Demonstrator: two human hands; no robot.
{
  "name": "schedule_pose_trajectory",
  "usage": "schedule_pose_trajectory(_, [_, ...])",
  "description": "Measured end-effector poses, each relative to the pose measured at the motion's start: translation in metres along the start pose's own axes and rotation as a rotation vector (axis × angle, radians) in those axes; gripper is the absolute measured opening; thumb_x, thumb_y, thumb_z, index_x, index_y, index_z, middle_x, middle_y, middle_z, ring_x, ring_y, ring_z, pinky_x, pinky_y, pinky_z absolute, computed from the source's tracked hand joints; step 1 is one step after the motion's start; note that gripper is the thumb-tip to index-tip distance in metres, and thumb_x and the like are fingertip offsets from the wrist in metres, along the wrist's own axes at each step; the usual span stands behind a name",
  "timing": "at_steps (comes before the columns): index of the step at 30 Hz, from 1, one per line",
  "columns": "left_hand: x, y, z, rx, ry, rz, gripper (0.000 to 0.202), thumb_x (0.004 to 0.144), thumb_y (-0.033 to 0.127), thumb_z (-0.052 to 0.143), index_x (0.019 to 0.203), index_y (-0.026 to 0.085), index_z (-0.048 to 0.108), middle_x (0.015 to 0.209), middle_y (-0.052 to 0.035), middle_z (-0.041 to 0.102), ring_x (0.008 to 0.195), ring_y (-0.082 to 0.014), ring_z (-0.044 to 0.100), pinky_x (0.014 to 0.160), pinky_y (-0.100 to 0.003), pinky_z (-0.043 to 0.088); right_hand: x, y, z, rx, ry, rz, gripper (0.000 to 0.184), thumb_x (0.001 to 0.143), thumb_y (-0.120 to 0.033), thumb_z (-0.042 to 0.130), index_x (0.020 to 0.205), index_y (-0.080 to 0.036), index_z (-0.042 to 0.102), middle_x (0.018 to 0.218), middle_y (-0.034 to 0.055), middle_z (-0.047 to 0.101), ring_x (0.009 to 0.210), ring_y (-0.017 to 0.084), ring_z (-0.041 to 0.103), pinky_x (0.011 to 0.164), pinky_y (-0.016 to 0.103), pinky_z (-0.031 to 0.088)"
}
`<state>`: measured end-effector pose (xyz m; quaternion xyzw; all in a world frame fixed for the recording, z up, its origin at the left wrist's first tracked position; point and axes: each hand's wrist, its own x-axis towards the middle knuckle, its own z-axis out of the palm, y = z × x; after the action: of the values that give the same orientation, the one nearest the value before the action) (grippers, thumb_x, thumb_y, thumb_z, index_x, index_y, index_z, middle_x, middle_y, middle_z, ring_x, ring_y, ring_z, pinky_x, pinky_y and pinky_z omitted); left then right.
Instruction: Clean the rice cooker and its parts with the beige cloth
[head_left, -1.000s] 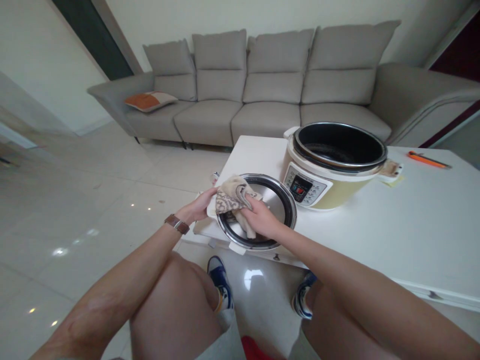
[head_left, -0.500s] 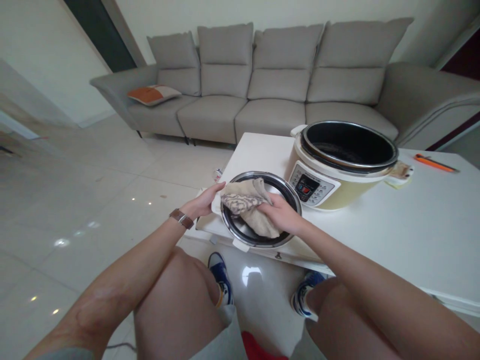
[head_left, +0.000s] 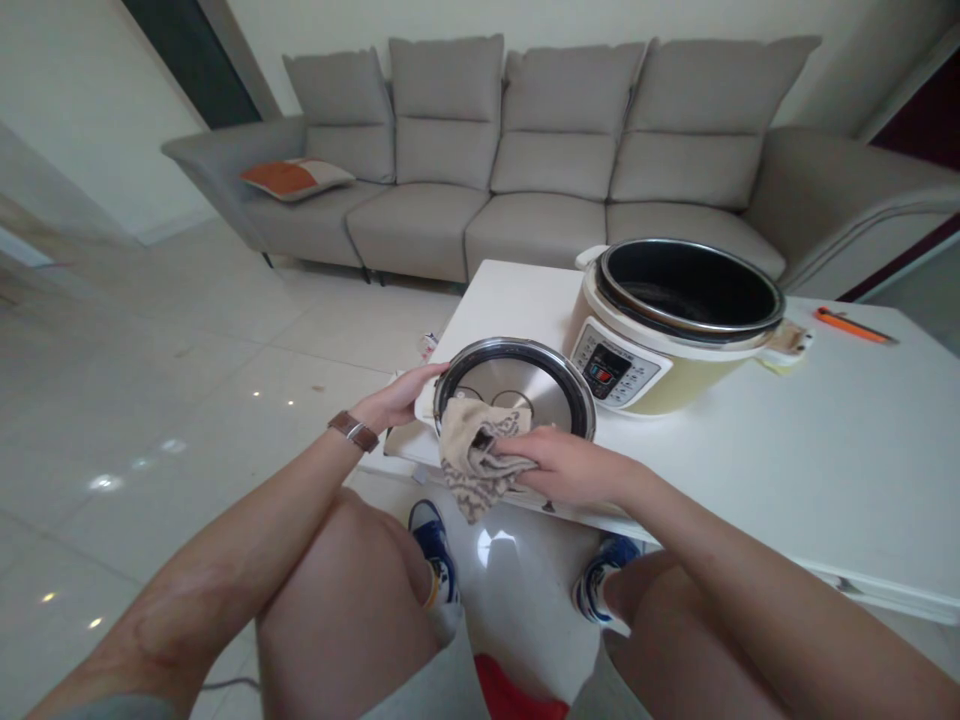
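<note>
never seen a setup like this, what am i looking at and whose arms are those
There is no machine here: the arms belong to a person working bare-handed, and the camera sits on that person's head, looking forward and down. The left hand holds a round lid at its left side. The right hand grips a patterned cloth, which hangs over the lid's near rim. On the white table stand an open cooker and, to its right, a slim orange tool, lying flat. Behind is a sofa.
</note>
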<state>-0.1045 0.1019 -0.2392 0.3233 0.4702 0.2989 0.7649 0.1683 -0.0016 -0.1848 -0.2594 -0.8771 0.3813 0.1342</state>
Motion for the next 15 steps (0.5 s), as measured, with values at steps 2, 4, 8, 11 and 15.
schedule_pose_trajectory(2, [0.000, 0.001, 0.000, -0.007, 0.012, 0.005, 0.025, 0.098, 0.027, 0.058, 0.091, 0.010, 0.076, 0.067, -0.0073, 0.074, 0.051, -0.0183, 0.066, 0.055, -0.029, 0.058, -0.002, 0.001, -0.005, 0.058, 0.009, -0.005, 0.022, 0.095, -0.014, 0.055, 0.111, -0.018, 0.069, 0.097, 0.0067, 0.076, 0.085, 0.020, 0.067, 0.081, 0.030, 0.049])
schedule_pose_trajectory(4, [0.000, 0.000, 0.001, -0.014, 0.040, 0.009, 0.024, 0.097, 0.025, 0.058, 0.091, 0.009, 0.075, 0.067, -0.0080, 0.074, 0.052, -0.0180, 0.067, 0.055, -0.028, 0.058, -0.008, 0.006, -0.015, 0.143, 0.020, -0.018, 0.022, 0.097, -0.018, 0.054, 0.111, -0.017, 0.071, 0.101, 0.0062, 0.077, 0.090, 0.021, 0.069, 0.085, 0.030, 0.051])
schedule_pose_trajectory(8, [0.002, -0.001, 0.001, -0.019, 0.039, 0.003, 0.027, 0.098, 0.026, 0.057, 0.099, 0.008, 0.076, 0.079, -0.0113, 0.078, 0.059, -0.0192, 0.071, 0.058, -0.028, 0.060, -0.023, 0.019, -0.034, 0.220, 0.228, 0.093, 0.023, 0.094, -0.026, 0.059, 0.108, -0.019, 0.075, 0.105, 0.0031, 0.079, 0.096, 0.024, 0.070, 0.091, 0.034, 0.053])
schedule_pose_trajectory(11, [0.004, -0.002, -0.002, -0.018, 0.014, 0.002, 0.029, 0.098, 0.028, 0.057, 0.100, 0.007, 0.077, 0.083, -0.0119, 0.079, 0.061, -0.0197, 0.072, 0.060, -0.029, 0.061, -0.030, 0.026, -0.042, 0.202, 0.518, 0.188, 0.025, 0.091, -0.028, 0.059, 0.107, -0.018, 0.075, 0.103, 0.0036, 0.078, 0.096, 0.026, 0.070, 0.090, 0.037, 0.053])
schedule_pose_trajectory(15, [0.005, -0.002, -0.005, -0.012, -0.022, 0.003, 0.026, 0.096, 0.027, 0.060, 0.102, 0.008, 0.077, 0.085, -0.0122, 0.080, 0.061, -0.0195, 0.072, 0.059, -0.029, 0.059, -0.028, 0.025, -0.039, 0.064, 0.583, 0.125, 0.020, 0.091, -0.023, 0.056, 0.102, -0.019, 0.072, 0.097, 0.0041, 0.076, 0.094, 0.025, 0.068, 0.090, 0.035, 0.051])
